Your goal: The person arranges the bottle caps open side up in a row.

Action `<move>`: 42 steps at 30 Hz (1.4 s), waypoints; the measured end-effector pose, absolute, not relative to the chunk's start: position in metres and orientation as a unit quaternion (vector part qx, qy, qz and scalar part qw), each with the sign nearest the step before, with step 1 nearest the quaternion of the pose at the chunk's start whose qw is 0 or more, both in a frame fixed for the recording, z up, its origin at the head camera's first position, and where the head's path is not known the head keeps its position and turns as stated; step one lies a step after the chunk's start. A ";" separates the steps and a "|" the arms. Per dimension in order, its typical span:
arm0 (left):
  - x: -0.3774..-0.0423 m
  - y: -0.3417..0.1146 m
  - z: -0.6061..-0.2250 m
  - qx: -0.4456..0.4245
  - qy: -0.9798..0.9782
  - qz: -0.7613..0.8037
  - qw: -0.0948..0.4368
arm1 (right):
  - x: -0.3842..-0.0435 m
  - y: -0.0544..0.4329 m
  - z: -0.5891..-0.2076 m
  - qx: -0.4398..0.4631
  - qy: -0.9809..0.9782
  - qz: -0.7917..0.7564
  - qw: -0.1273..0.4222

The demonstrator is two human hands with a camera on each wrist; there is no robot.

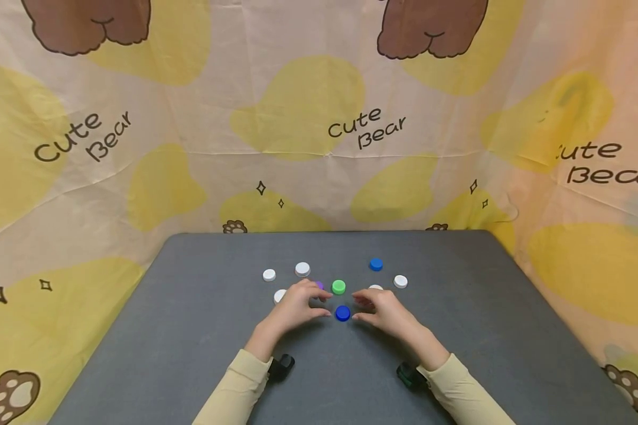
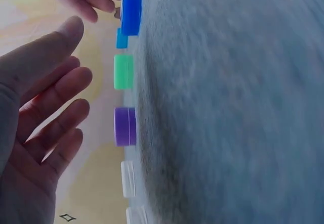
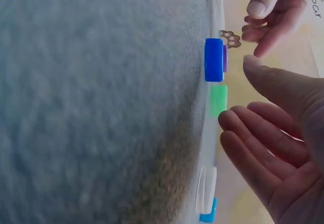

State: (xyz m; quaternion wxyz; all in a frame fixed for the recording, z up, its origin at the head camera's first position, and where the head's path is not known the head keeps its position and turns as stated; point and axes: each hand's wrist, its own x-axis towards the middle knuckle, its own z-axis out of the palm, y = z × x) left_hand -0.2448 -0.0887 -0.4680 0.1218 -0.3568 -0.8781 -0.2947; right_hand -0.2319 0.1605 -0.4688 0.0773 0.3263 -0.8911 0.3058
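A dark blue bottle cap point(image 1: 342, 313) lies on the grey table between the two hands. To its left is my left hand point(image 1: 299, 304), thumb and fingers apart and holding nothing. My right hand point(image 1: 387, 311) faces it from the other side, also with a gap between thumb and fingers. Just beyond the dark blue cap sits a green cap point(image 1: 338, 287). The left fingers partly cover a purple cap point(image 1: 319, 285), seen whole as a purple cap point(image 2: 125, 126) in the left wrist view. Behind the right hand a white cap point(image 1: 375, 287) is mostly hidden.
More caps lie farther back: a lighter blue cap point(image 1: 376, 264), a white cap point(image 1: 400, 281) at right, and white caps point(image 1: 302, 269) at left. Another white cap point(image 1: 279, 296) is beside the left hand. A patterned cloth point(image 1: 292, 118) hangs behind the table point(image 1: 202, 336).
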 end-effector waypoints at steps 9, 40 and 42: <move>-0.250 -0.078 -0.472 -0.337 -0.883 -0.325 0.040 | -0.233 0.156 -0.475 0.332 -0.888 0.310 0.064; -0.254 -0.064 -0.480 -0.331 -0.890 -0.313 0.012 | -0.237 0.138 -0.477 0.326 -0.897 0.294 0.054; -0.254 -0.065 -0.482 -0.342 -0.886 -0.313 0.027 | -0.237 0.138 -0.477 0.330 -0.895 0.296 0.057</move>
